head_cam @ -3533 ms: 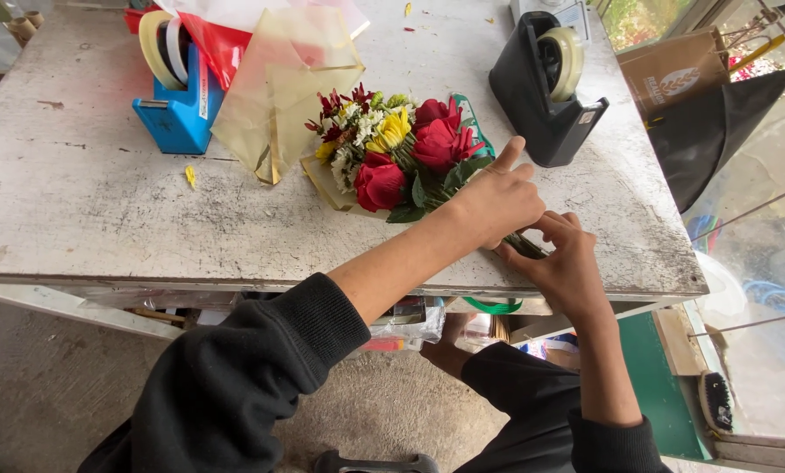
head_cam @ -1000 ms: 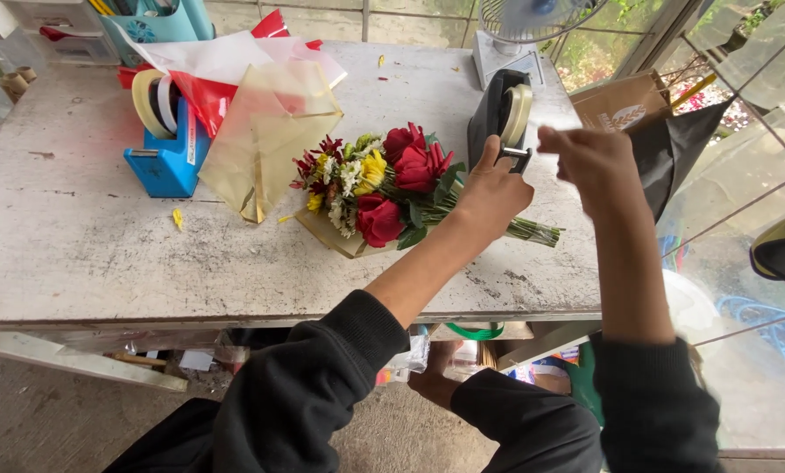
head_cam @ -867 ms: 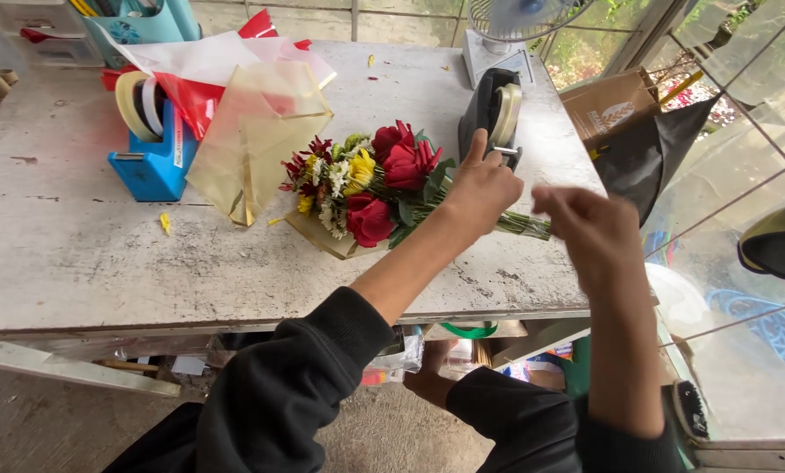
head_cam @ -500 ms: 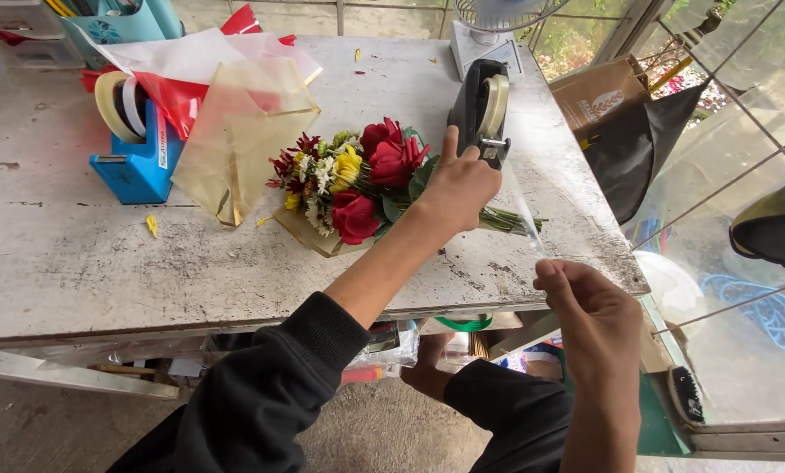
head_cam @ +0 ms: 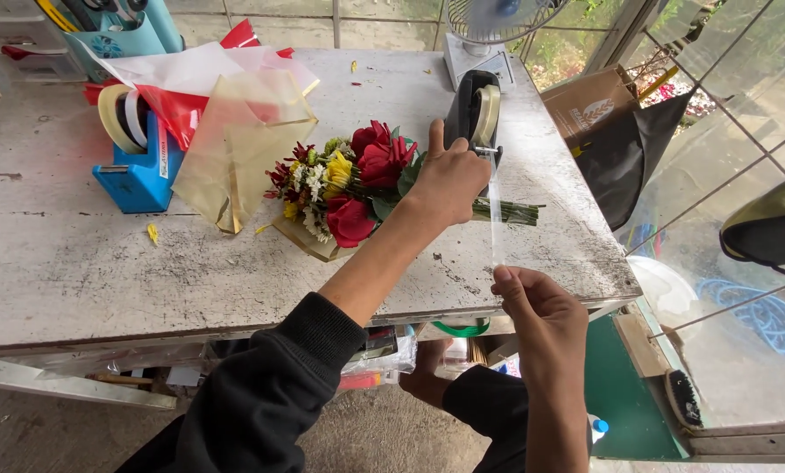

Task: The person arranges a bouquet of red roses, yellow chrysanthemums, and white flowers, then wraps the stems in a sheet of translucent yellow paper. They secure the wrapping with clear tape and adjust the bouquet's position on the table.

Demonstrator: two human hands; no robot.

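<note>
Our right hand [head_cam: 537,307] has pulled clear tape [head_cam: 495,210] out toward 6 o'clock, pinched tight; left hand [head_cam: 449,180] clamps the bouquet [head_cam: 349,188] stems, so we're taping next.

left hand [head_cam: 449,180] curled, arm outstretched; right hand [head_cam: 537,307] pinched, held nearer
</note>
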